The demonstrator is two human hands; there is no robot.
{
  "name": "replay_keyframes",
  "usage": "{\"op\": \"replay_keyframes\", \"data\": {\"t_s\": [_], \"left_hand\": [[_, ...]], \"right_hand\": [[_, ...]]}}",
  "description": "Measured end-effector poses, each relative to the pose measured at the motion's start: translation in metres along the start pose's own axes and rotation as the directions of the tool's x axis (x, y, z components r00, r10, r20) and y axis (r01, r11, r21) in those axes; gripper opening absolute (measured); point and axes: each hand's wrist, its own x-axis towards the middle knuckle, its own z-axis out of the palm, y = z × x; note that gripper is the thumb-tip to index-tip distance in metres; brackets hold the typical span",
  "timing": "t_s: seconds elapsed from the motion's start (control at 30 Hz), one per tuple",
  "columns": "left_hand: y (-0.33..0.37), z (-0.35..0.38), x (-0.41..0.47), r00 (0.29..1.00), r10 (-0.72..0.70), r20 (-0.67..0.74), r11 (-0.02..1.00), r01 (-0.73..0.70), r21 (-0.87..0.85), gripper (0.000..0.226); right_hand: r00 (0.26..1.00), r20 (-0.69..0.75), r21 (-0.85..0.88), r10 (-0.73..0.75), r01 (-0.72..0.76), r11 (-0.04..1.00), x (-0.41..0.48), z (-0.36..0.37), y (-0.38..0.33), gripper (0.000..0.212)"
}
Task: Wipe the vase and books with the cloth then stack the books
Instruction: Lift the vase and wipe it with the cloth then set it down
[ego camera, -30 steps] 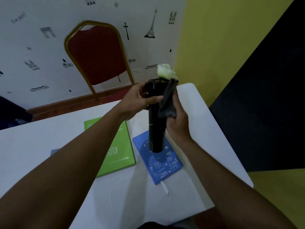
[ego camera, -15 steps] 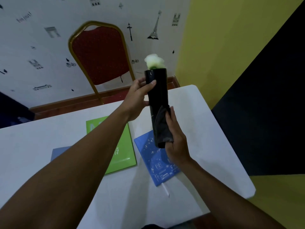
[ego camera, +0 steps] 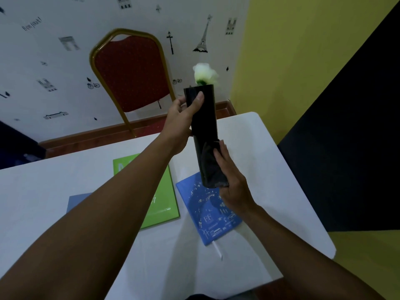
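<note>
Evidently stiff and slick, the black vase point(ego camera: 202, 118) is clamped near its rim by the left hand point(ego camera: 179, 124), while the soft cloth point(ego camera: 211, 163) is pinched at six o'clock by the right hand point(ego camera: 232, 182).

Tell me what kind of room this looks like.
Probably a function or meeting room: a red banquet chair, a white table with books, and Paris-themed wallpaper.

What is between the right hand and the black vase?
In the head view, the dark cloth lies between the right hand and the lower part of the vase, pressed against it.
</note>
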Motion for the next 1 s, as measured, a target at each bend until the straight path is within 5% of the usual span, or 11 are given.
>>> {"op": "replay_keyframes", "data": {"t_s": [0.3,0.5,0.63,0.77,1.0], "left_hand": [[-0.008,0.009,-0.013,0.979,-0.06,0.195,0.989,0.032,0.144,0.042],[-0.012,0.015,-0.01,0.994,0.087,0.071,0.986,-0.097,0.139,0.042],[-0.014,0.013,-0.005,0.996,0.08,-0.034,0.994,-0.077,0.074,0.047],[-0.013,0.01,-0.003,0.997,0.07,-0.034,0.996,-0.068,0.065,0.046],[-0.019,0.029,-0.013,0.984,0.031,0.173,0.982,-0.063,0.18,0.051]], "right_hand": [[0.945,-0.24,0.183,0.221,-0.18,0.967,0.093,-0.034,-0.03,0.083],[0.976,-0.198,0.154,0.093,-0.062,0.986,0.074,-0.017,-0.037,0.078],[0.999,-0.037,0.09,0.029,-0.026,0.996,0.014,0.007,-0.022,0.065],[0.997,0.062,0.09,0.049,-0.054,0.994,-0.043,0.021,-0.002,0.078],[0.941,-0.301,0.135,0.154,-0.118,0.984,0.03,-0.006,-0.021,0.075]]}}
